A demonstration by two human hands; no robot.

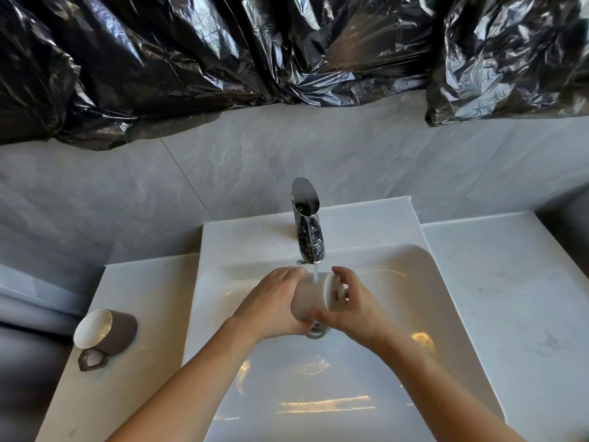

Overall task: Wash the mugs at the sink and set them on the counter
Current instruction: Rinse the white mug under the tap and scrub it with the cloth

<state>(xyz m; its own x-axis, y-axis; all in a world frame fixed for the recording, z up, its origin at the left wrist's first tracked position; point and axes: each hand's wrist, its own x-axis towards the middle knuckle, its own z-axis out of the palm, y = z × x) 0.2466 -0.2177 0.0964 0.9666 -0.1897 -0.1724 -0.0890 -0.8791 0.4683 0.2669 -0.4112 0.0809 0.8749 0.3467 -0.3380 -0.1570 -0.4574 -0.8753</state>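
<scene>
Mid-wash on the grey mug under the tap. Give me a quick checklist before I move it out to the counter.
1. Both hands hold the grey mug: ok; left hand wraps the base, right hand grips the rim.
2. Water from the faucet reaches the mug: ok.
3. Mug rinsed clean inside: cannot tell.
4. Landing spot on the left counter: ok; bare surface shows behind the brown mug.
5. Brown mug stable: not ok, it lies on its side.
6. Faucet off before leaving: not ok, running.

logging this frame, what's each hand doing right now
Left hand: holding the grey mug by its body.
Right hand: holding the same mug at its rim.
</scene>
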